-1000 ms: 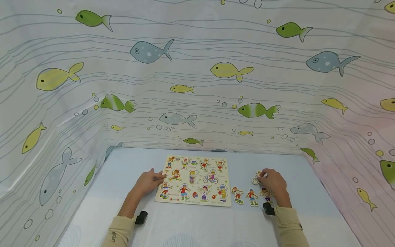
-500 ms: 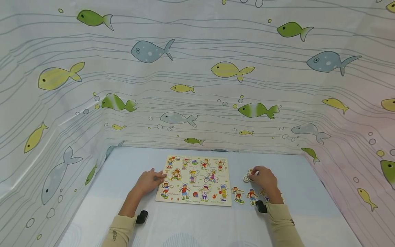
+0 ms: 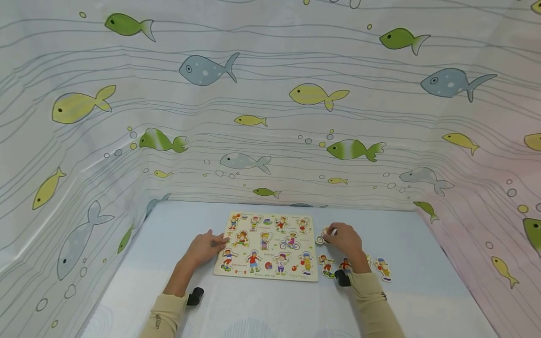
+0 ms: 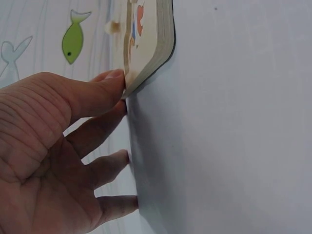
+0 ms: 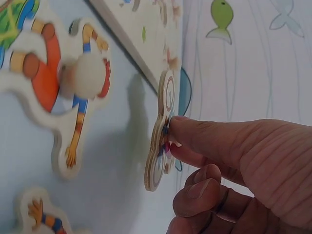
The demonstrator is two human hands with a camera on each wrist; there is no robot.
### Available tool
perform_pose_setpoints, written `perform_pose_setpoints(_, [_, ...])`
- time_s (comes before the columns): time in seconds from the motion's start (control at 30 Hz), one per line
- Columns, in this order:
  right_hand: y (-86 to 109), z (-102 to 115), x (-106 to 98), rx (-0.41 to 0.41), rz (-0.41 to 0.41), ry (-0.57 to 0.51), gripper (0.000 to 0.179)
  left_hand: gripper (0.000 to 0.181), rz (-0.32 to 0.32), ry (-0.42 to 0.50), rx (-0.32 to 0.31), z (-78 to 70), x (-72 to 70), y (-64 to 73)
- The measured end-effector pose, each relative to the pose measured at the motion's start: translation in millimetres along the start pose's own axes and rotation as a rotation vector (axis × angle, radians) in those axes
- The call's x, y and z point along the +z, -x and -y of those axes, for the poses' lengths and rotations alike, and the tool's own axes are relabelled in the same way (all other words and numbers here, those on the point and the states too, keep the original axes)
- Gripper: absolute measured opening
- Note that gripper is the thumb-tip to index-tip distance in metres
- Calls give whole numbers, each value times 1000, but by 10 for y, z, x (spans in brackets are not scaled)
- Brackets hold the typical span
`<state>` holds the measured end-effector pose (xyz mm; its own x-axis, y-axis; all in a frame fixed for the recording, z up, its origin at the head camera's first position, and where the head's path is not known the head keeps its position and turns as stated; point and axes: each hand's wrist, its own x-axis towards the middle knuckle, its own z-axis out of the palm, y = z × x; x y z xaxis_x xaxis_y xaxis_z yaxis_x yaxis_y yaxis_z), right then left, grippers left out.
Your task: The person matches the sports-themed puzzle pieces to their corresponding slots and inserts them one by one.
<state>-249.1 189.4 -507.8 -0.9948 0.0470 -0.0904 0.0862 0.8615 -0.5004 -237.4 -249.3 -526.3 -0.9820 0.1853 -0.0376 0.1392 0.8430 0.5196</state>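
My left hand (image 3: 202, 249) lies at the left edge of a wooden puzzle board (image 3: 253, 249) printed with children playing sports. In the left wrist view, the thumb touches the board's corner while the other fingers spread down to the tabletop. Just beyond the board's right edge, my right hand (image 3: 345, 240) pinches a bicycle puzzle piece (image 3: 322, 235) between thumb and index finger. The right wrist view shows this bicycle piece (image 5: 158, 134) edge-on, tilted up above the table, its other fingers curled below.
Near the board's lower right lies a skateboarder piece (image 3: 326, 266). Another figure piece (image 3: 382, 269) lies farther right, with others between them partly hidden by my right wrist. A peg stands on one child piece (image 5: 46, 73). Fish-print sheeting (image 3: 296, 178) walls the table's back and sides.
My right hand has moved left with the bicycle piece, from above the loose pieces to beside the board's right edge. The left hand and board have stayed in place.
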Motion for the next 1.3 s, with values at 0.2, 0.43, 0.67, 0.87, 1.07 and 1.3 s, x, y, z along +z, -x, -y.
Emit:
perform_pose_setpoints(0.2, [6,108,56,-35,-3,-11,16,26,11,-1,-12,0,-5,-4])
perform_pose_setpoints(0.43, [-9,246,115,-51,7,-13,16,26,14,-5,1,-31,-19,8])
perform_pose_setpoints(0.67, [-10,372,187,-70,9,-13,17,26,16,-7,-6,-27,-18,2])
perform_pose_setpoints(0.87, [-23,472,253,-103,21,-7,18,27,11,-4,-13,0,-11,-13])
perform_pose_setpoints(1.07, [9,595,284,-114,26,-7,17,26,8,3,-9,5,-1,-15])
perform_pose_setpoints(1.3, [15,679,358,-135,26,4,16,26,4,0,3,24,20,-21])
